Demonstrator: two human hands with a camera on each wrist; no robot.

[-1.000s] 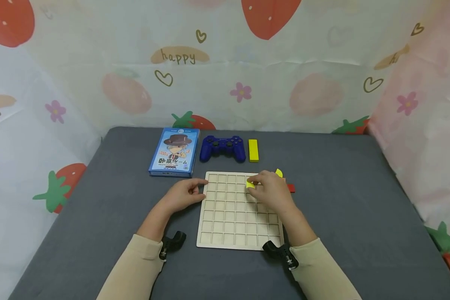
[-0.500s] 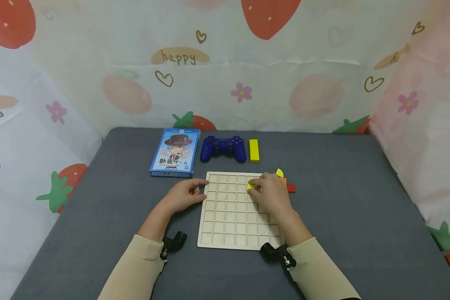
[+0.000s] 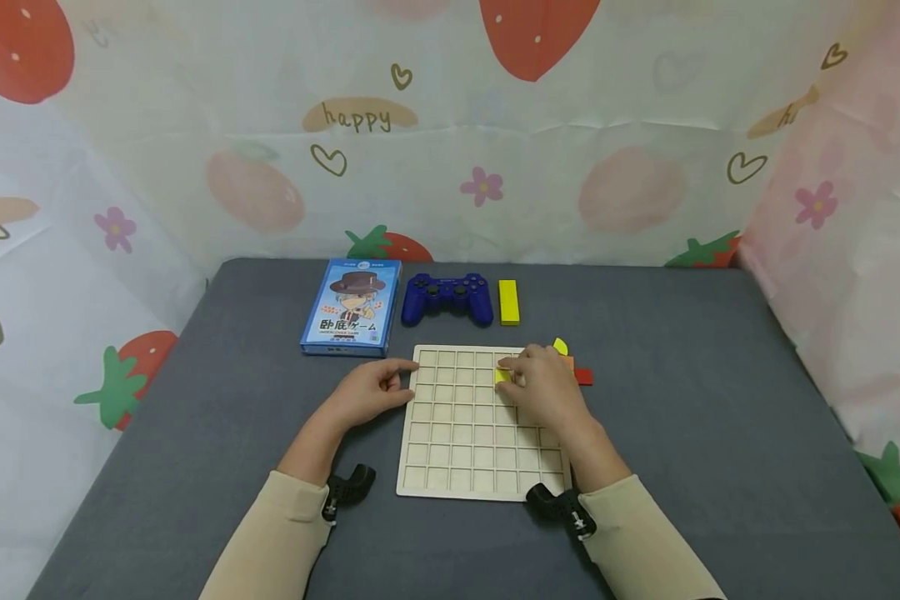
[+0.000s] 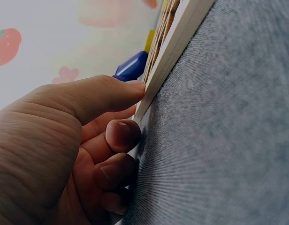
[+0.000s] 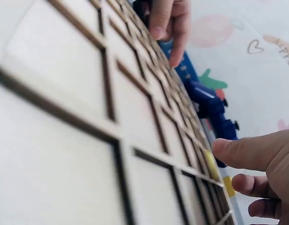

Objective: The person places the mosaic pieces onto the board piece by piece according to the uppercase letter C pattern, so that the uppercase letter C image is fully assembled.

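Observation:
A pale wooden grid board [image 3: 461, 433] lies on the grey table. My left hand [image 3: 367, 390] rests at its left edge. In the left wrist view the thumb [image 4: 128, 90] touches the board's side, while several other fingers curl loosely below. Over the board's upper right is my right hand [image 3: 546, 387], thumb and index finger apart on either side of a small yellow piece [image 3: 502, 376]. That piece lies in a grid cell. In the right wrist view the thumb [image 5: 226, 149] is close to the yellow piece [image 5: 211, 164]; whether they touch I cannot tell.
Past the board stand a blue game box [image 3: 351, 306], a blue game controller [image 3: 447, 298] and a yellow block [image 3: 508, 302]. Partly behind the right hand are a rounded yellow piece [image 3: 561, 345], an orange piece [image 3: 568, 362] and a red piece [image 3: 584, 377].
The small yellow piece now sits flatter in its cell, with more of it showing between the right thumb and index finger. The left hand has stayed at the board's edge.

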